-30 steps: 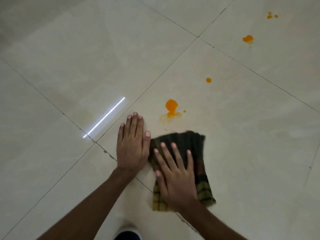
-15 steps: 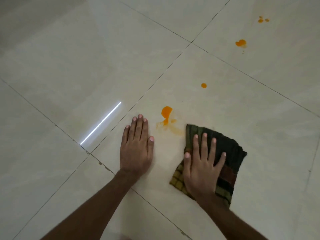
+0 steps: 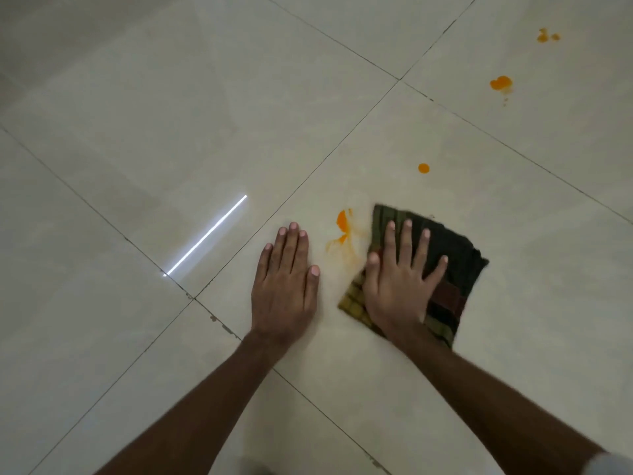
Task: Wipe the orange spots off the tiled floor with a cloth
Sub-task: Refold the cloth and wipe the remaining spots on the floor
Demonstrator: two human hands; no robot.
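Hands flat, right hand (image 3: 399,286) on cloth (image 3: 455,269), smeared orange spot (image 3: 342,222) beside

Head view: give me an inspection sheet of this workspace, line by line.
Surface: pale glossy tiled floor, dark grout lines, bright light streak.
Job's things: dark checked cloth flat on the floor; nearest orange spot smeared beside it; small round spot, larger spot and paired specks untouched.
Clutter: nothing seen.
Grippers: left hand flat on bare tile; right hand spread, pressing the cloth.
Cables: nothing seen.
Surroundings: only floor in view.
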